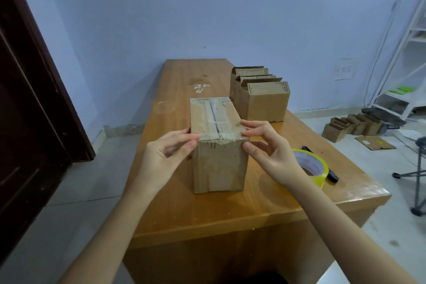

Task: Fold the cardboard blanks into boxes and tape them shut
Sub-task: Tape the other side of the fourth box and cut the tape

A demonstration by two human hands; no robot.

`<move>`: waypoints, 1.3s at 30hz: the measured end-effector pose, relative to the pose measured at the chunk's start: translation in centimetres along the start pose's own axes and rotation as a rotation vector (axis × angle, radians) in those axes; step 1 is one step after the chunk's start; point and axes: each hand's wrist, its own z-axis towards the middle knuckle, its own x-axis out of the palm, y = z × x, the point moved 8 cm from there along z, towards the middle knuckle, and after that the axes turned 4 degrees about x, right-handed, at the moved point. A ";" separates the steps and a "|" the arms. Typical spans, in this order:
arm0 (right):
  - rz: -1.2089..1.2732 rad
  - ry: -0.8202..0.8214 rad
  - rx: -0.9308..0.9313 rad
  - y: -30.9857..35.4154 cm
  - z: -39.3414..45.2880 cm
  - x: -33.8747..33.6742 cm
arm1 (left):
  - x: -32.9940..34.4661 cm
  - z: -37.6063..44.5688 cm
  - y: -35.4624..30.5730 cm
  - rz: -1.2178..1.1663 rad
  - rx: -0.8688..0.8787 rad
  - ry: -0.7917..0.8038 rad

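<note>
Both grips, left hand [169, 148] and right hand [268, 145], pinch a clear tape strip [221, 137] across the box [217, 145] edge between them; next, likely, rubbing its ends down the sides.

tape roll [311, 166] beside box [219, 163], right
</note>
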 end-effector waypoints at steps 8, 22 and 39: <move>-0.276 -0.079 0.216 2.2 2.3 -0.7 | 0.5 1.3 -2.1 0.309 -0.042 -0.029; -0.277 -0.073 -0.097 1.3 -0.1 0.8 | 1.9 -0.6 -2.3 0.615 0.327 -0.083; -0.283 -0.121 -0.039 1.6 0.1 0.5 | 1.2 0.3 -2.1 0.377 0.205 -0.060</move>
